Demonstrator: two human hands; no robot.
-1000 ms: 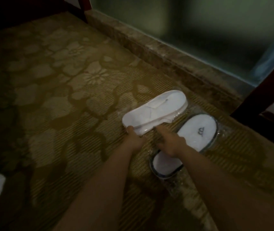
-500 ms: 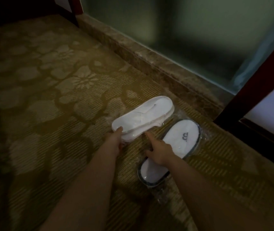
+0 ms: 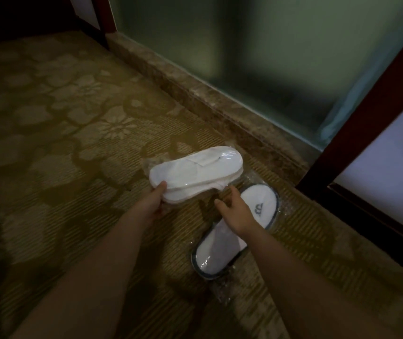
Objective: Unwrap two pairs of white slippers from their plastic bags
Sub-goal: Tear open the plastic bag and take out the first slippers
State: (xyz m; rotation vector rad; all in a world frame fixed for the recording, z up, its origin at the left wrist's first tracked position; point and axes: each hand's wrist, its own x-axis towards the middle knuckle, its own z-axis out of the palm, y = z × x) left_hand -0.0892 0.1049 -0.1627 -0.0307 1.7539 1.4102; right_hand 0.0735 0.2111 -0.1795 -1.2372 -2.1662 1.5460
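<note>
A person's left hand (image 3: 152,203) grips the near end of a plastic-wrapped pair of plain white slippers (image 3: 195,173), thumb pressed on top and fingers curled beneath, holding the bundle just above a patterned gold carpet (image 3: 56,148). The right hand (image 3: 236,212) reaches toward the same bundle with fingers spread, its fingertips (image 3: 232,189) at the crinkled edge of the clear plastic bag (image 3: 150,162); whether they have pinched the film cannot be told in the dim light. Directly under that hand, just to the right of the held pair, a second pair of white slippers (image 3: 222,243) with dark trim and a small printed logo lies flat on the carpet, sealed in its own bag. Beyond the held pair, a marbled stone threshold (image 3: 210,101) runs along a frosted glass panel (image 3: 256,50), with a dark red wooden frame (image 3: 367,123) rising to the right.
</note>
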